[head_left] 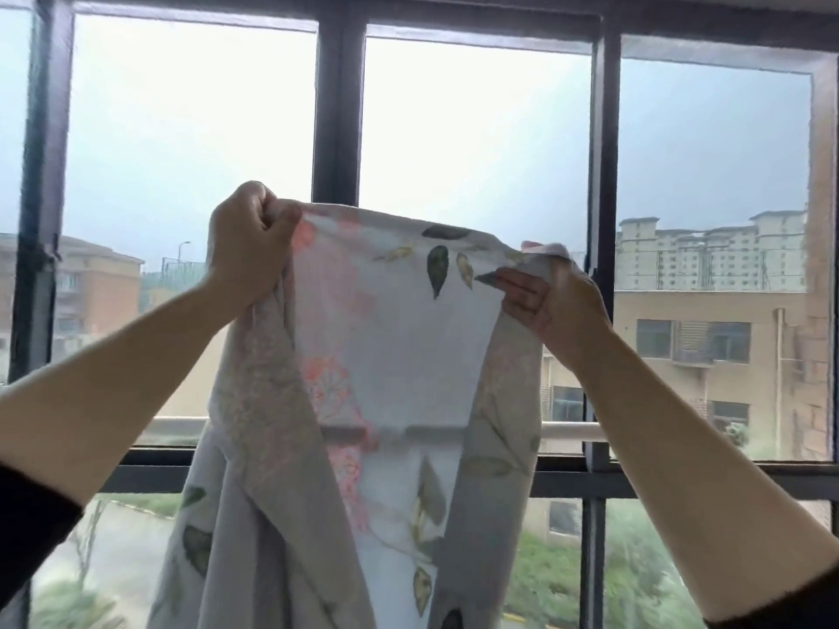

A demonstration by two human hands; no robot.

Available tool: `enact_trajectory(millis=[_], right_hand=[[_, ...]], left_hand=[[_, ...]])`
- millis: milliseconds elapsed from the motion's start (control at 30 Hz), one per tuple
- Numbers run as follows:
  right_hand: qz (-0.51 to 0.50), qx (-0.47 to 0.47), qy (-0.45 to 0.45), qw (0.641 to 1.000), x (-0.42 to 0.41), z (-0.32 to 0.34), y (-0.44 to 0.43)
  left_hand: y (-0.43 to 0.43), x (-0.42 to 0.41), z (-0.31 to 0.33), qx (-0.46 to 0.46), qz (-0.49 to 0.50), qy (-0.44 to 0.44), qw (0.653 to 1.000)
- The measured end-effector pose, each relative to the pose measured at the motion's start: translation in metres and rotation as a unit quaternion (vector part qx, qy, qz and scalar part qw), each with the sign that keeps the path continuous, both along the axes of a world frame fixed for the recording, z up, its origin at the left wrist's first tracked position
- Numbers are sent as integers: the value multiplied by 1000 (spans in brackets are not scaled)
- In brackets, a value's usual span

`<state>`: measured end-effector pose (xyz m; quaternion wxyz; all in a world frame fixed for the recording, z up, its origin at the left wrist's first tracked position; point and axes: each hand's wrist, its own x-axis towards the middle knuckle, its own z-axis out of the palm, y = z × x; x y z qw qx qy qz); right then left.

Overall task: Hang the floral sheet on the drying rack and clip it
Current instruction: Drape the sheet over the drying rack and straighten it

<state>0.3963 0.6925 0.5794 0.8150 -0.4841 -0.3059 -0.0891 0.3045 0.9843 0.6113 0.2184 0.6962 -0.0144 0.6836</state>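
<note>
The floral sheet [390, 338], white with pink flowers and green leaves, hangs in front of me, held up at chest height against the window. My left hand [247, 247] is closed in a fist around its upper left edge. My right hand [549, 297] pinches the upper right edge between thumb and fingers. The top edge is stretched between the two hands and the rest drapes down in folds out of the frame. No drying rack or clip can be made out for certain.
A dark-framed window [339, 111] fills the view, with bright sky and buildings outside. A pale horizontal rail [570, 431] runs across behind the sheet at mid height, above a dark crossbar [585, 465].
</note>
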Motion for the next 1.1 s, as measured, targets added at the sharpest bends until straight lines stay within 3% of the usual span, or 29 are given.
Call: enact_trajectory(millis=[67,133,233,300,333,433,567,600,700,733,800,867,933,1033,1100], right_hand=[[-82,-56,-81,992,8,2,9],[-171,-227,-122,951,20,-16,17],[-138,-518,-50,843,19,-60,25],[-147,-628,-16,764,15,-72,23],[-163,-652,-13,741,14,-71,21],[-203,-642,-24,738,5,-68,21],[-215,-634,-62,740,6,-76,19],[-211,-637,-67,739,6,-76,17],[-212,-628,-75,745,5,-75,13],[-216,-626,-82,745,5,-75,14],[-228,-626,-96,739,7,-77,16],[-238,-619,-104,742,10,-79,18],[-256,-578,-136,762,10,-83,18],[-327,-433,-221,810,0,-94,9],[-385,-342,-269,814,-14,-101,-2]], left_hand=[[5,4,3,-8,-3,-9,1000],[7,14,-5,-10,0,24,1000],[12,39,-51,-11,19,169,985],[14,50,-86,-19,18,240,970],[16,53,-94,-26,17,248,968],[17,51,-96,-17,-17,267,964],[4,39,-108,13,-123,426,896],[0,33,-109,33,-132,427,894],[-4,19,-105,113,-135,316,932],[-5,14,-105,135,-168,309,926],[-13,7,-109,163,-232,379,881],[-25,3,-116,224,-189,448,845],[-30,3,-119,254,-142,458,840],[-34,4,-116,233,-149,461,844],[-35,6,-116,223,-152,470,841]])
